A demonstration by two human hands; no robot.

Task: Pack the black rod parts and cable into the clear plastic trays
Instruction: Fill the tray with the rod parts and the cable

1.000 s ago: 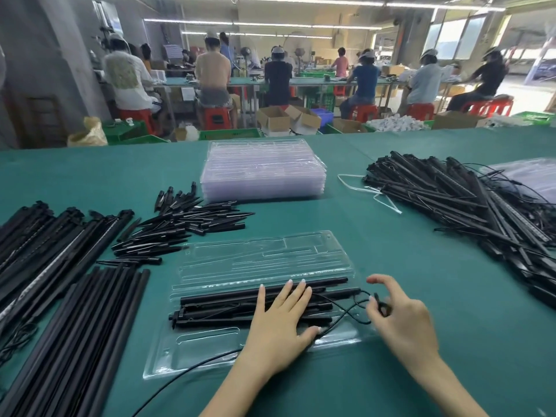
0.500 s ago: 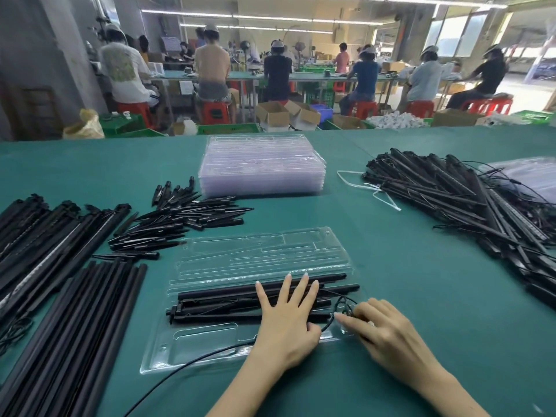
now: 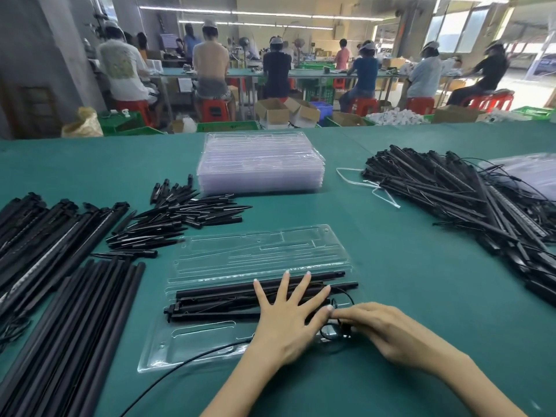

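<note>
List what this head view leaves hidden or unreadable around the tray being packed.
- Head view: the rod parts and cable under the left hand; its palm covers them.
- Head view: whether the right hand pinches the cable coil; its fingers hide the contact.
- Head view: the cable's free end, cut off by the bottom edge.
- Head view: the tray pocket outlines; clear plastic and glare blur them.

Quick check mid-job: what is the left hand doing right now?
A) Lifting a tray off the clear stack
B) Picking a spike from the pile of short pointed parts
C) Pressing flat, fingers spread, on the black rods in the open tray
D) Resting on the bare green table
C: the left hand lies flat with fingers spread across the black rods seated in the open tray.
</note>
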